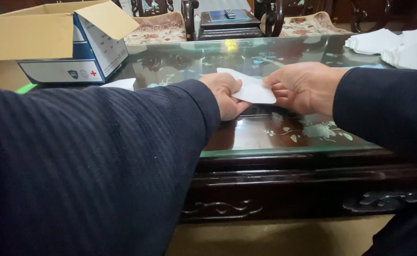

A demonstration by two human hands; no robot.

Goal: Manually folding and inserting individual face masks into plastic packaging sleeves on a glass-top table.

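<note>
My left hand (225,95) and right hand (303,87) pinch 1 thin white sheet (250,88) at its 9 and 3 o'clock edges; it looks light, floppy, easily creased.

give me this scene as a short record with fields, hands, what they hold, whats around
left hand: grips the near-left end of a white sheet
right hand: pinches the right edge of the same sheet
sheet: flat, white, held just above the table
table: dark carved wood, glass top over floral inlay
far left: open cardboard box
far right: pile of white pieces
sleeves: dark, ribbed
</note>
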